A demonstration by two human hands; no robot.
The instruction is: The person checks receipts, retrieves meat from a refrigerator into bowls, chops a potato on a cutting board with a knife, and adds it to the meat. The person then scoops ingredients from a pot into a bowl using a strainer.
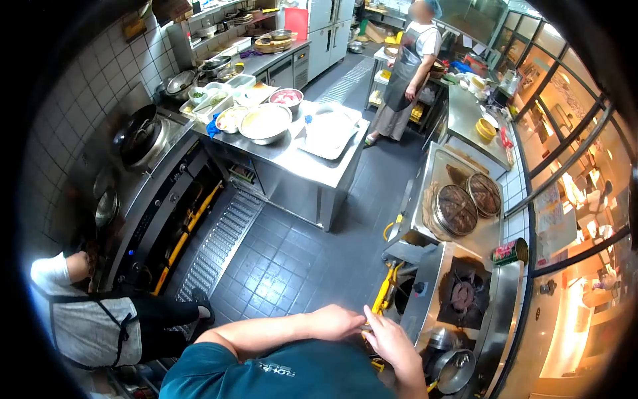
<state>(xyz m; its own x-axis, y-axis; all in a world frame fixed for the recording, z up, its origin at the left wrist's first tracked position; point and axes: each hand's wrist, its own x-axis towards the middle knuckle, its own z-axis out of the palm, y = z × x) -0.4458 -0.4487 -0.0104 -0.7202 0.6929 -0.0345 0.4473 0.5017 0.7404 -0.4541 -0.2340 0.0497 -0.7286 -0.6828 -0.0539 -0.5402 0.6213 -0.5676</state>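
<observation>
Hands: the left hand (335, 322) and the right hand (393, 342) are close together at the fingertips; the left is curled, the right has straight fingers. I cannot tell if they pinch something small.
Yellow pipe (383, 291): thin and bright, just past the hands, beside the stove (463, 292); I cannot tell if they touch it.
Shiny pan (457, 371): round and silver, to the right of the right hand.
Round pans (455, 211): two, full of dark brown stuff, past the stove.
Can (510, 251): red and green, near the window.
Middle desk (279, 153): well apart from the hands.
Big bowl (266, 124): has pale stuff in it.
Meat bowl (287, 98): has pinkish-red food.
Left bowl (231, 120): has pale food with bits of colour.
Clear tubs (216, 98): some hold green bits.
White tray (330, 133): lies flat at the desk's right end.
Other people: one at the left (96, 326), one far back (412, 66).
</observation>
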